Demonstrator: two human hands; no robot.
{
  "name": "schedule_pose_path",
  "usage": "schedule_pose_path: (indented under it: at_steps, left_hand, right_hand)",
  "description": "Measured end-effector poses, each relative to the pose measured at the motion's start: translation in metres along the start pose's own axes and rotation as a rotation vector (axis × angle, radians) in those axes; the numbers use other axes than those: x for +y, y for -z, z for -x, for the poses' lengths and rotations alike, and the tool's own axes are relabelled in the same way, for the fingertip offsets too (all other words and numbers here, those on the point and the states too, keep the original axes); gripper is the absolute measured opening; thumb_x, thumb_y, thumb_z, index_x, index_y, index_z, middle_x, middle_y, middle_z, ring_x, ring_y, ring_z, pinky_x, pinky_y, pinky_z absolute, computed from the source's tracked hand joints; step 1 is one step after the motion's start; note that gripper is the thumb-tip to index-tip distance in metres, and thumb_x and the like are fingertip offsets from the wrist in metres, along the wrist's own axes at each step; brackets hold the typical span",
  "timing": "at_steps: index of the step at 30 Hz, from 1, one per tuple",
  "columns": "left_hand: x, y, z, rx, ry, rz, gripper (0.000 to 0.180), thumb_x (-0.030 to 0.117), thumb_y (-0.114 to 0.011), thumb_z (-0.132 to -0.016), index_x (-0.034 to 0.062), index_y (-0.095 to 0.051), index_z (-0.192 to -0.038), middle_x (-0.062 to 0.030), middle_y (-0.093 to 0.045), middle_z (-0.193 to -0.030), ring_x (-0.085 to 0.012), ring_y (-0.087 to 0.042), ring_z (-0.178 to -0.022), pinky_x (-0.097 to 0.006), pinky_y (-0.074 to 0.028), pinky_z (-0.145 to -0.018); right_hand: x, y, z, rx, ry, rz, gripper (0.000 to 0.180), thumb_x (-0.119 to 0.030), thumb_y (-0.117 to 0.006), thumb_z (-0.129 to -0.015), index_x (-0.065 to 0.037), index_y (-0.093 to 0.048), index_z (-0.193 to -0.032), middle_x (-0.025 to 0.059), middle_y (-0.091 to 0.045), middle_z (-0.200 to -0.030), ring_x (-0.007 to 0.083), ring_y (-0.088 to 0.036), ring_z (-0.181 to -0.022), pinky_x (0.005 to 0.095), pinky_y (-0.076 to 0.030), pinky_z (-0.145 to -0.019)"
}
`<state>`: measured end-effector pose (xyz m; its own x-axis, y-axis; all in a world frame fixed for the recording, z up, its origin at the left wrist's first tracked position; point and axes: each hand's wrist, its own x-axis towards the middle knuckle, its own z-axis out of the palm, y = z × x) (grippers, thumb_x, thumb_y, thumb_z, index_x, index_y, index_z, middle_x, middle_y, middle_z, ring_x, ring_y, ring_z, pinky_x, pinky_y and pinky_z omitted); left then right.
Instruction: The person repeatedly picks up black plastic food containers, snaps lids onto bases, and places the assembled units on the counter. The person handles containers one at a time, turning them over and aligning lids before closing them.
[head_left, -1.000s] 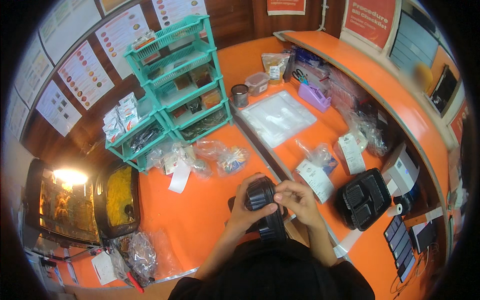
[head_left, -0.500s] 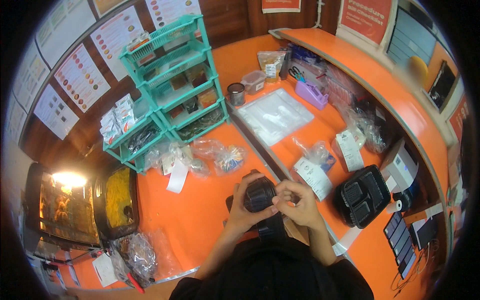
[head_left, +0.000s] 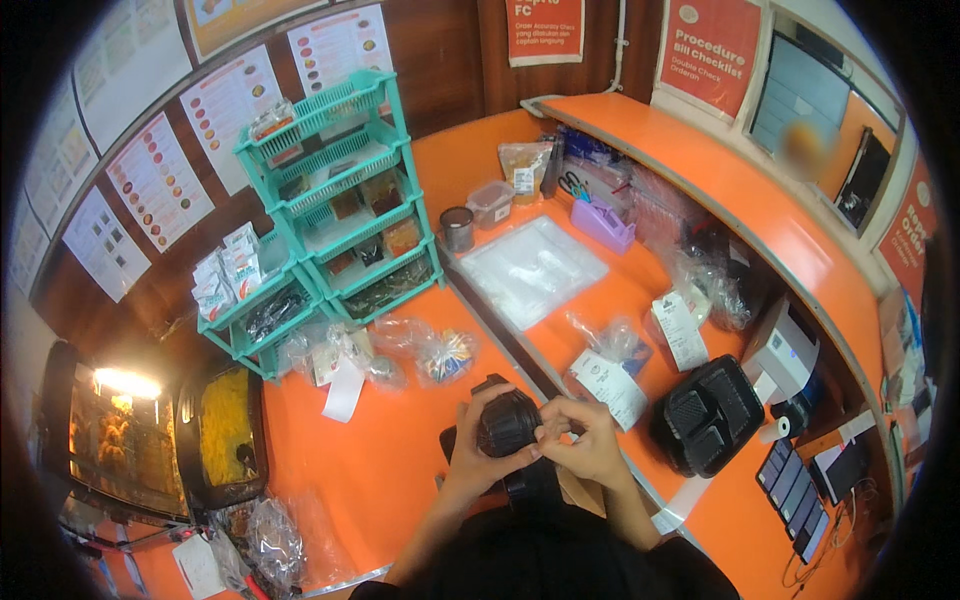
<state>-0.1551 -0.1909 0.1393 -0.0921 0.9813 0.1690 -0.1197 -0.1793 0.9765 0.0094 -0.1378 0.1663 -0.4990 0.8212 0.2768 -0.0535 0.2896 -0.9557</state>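
Observation:
My left hand (head_left: 478,455) is curled around a black, ribbed, round plastic piece (head_left: 505,422) that looks like a stack of small cups. Against its right side, the fingertips of my right hand (head_left: 585,437) are pinched at the rim. Whether a single cup is between those fingers is too small to tell. Other black plastic (head_left: 530,487) shows below the hands, partly hidden by my arms. Left of the hands lies a receipt (head_left: 344,388) beside clear bags with small packets (head_left: 444,356).
A black compartment tray (head_left: 708,412) and bagged items with receipts (head_left: 608,388) sit to the right. Clear plastic sheets (head_left: 535,270) lie beyond, near a purple tape dispenser (head_left: 602,224). Green tiered baskets (head_left: 340,190) stand at back left; a lit food warmer (head_left: 125,440) is far left.
The view has shifted, so the counter and everything on it sits lower and a little left. Both hands keep hold of the black ribbed stack, with only slight finger movement.

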Motion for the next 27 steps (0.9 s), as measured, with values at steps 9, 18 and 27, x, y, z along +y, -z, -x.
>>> schedule_pose_path:
  at_steps: [9, 18, 27]
  left_hand:
    - [-0.005, 0.001, -0.002, -0.011, -0.022, 0.024, 0.075, 0.008, -0.084, -0.067, 0.0097, -0.046, -0.131, -0.0075, -0.047, -0.115, -0.0193, -0.052, -0.111, -0.033, -0.043, -0.097]
    - [0.0, -0.002, -0.001, -0.042, -0.013, 0.026, 0.076, 0.008, -0.084, -0.067, 0.0097, -0.045, -0.132, -0.0073, -0.047, -0.116, -0.0185, -0.053, -0.111, -0.033, -0.043, -0.097]
    - [0.0, -0.004, 0.0, -0.052, -0.01, 0.02, 0.079, 0.013, -0.086, -0.066, 0.0109, -0.046, -0.133, -0.0072, -0.046, -0.114, -0.02, -0.051, -0.112, -0.034, -0.04, -0.1]
  right_hand:
    - [0.004, 0.0, -0.001, -0.02, -0.014, -0.155, 0.008, -0.001, -0.066, -0.086, 0.005, -0.06, -0.088, 0.0005, -0.062, -0.071, 0.0014, -0.056, -0.063, 0.0176, -0.045, -0.055]
    - [0.002, 0.0, 0.001, -0.051, -0.047, -0.238, 0.008, -0.002, -0.066, -0.087, 0.003, -0.059, -0.088, -0.0003, -0.061, -0.07, 0.001, -0.056, -0.064, 0.0172, -0.044, -0.054]
    - [-0.001, 0.002, 0.002, -0.048, -0.026, -0.211, 0.008, 0.001, -0.065, -0.085, 0.002, -0.057, -0.084, 0.0004, -0.061, -0.067, 0.0015, -0.056, -0.059, 0.0173, -0.044, -0.053]
